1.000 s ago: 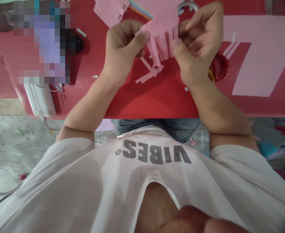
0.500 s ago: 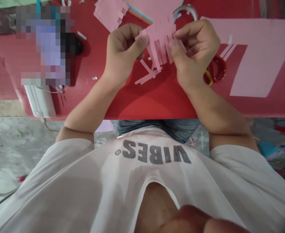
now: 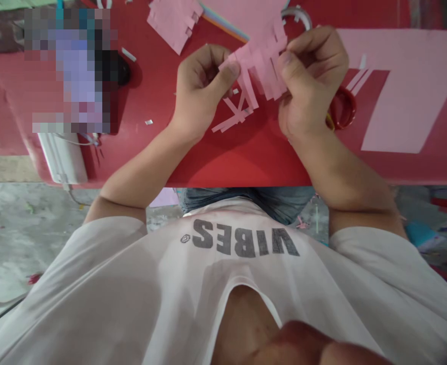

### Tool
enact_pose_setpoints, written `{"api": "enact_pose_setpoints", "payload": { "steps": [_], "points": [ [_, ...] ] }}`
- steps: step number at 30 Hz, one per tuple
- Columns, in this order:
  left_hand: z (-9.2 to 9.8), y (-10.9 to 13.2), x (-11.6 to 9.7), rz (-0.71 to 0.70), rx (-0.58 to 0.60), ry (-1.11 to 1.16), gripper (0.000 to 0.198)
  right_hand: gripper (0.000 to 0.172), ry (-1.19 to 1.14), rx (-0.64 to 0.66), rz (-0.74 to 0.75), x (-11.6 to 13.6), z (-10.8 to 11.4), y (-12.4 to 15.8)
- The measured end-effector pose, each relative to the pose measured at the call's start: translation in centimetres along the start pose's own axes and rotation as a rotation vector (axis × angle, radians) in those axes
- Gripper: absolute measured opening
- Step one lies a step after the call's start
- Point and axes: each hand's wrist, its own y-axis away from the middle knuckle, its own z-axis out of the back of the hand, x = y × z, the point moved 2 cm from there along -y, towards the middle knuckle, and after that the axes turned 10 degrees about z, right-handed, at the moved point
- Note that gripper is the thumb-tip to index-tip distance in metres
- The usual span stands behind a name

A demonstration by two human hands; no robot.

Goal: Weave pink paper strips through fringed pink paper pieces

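Between my hands is a piece of pink paper (image 3: 259, 58) cut into fringe-like strips that seem woven together. My left hand (image 3: 206, 88) pinches its left edge between thumb and fingers. Its right edge is pinched by my right hand (image 3: 312, 78); the fingertips behind the paper are hidden. Loose pink paper strips (image 3: 233, 120) lie crossed on the red table just below the held paper. Scissors with red and yellow handles (image 3: 343, 109) rest beside my right wrist, partly covered by it.
A woven pink paper piece (image 3: 174, 23) lies beyond my left hand. A roll of tape (image 3: 301, 16) sits beyond my right hand. Large pink sheet (image 3: 402, 101) at right. White power bank (image 3: 64, 157) with a cable stands near the left front edge of the red table (image 3: 242, 162).
Both hands have shifted slightly right with the pink paper. The paper has tilted, its right side turned up, and my right hand's grip has moved along its edge.
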Motion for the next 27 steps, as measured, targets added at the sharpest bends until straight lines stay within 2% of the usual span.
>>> {"api": "enact_pose_setpoints", "payload": {
  "steps": [2, 7, 10, 13, 17, 21, 24, 27],
  "points": [
    [-0.2, 0.0, 0.2, 0.024, -0.012, 0.002, 0.019, 0.025, -0.068, -0.034, -0.002, -0.7, 0.1, -0.1],
    [-0.4, 0.5, 0.2, 0.028, -0.001, 0.08, 0.018, 0.015, -0.133, -0.024, -0.066, -1.3, -0.2, 0.0],
    [-0.3, 0.5, 0.4, 0.055, 0.01, 0.098, 0.02, 0.014, -0.164, -0.019, -0.124, -1.4, -0.2, 0.3],
    [-0.3, 0.3, 0.6, 0.041, 0.018, 0.095, 0.021, 0.013, -0.15, 0.003, -0.082, -1.4, 0.0, 0.3],
    [-0.4, 0.2, 0.9, 0.024, -0.025, 0.096, 0.023, 0.023, -0.034, 0.05, 0.033, -0.5, 0.2, 0.3],
    [-0.5, 0.3, 0.7, 0.014, -0.01, 0.11, 0.022, 0.025, 0.119, 0.122, 0.117, 0.4, -0.1, 0.4],
    [-0.3, 0.2, 0.8, 0.028, 0.007, 0.108, 0.019, 0.03, 0.145, 0.165, 0.07, -0.5, 0.2, 0.4],
    [-0.1, 0.0, 1.0, 0.031, 0.01, 0.08, 0.018, 0.045, 0.038, 0.135, 0.101, -2.0, 0.9, 0.1]
  ]
}}
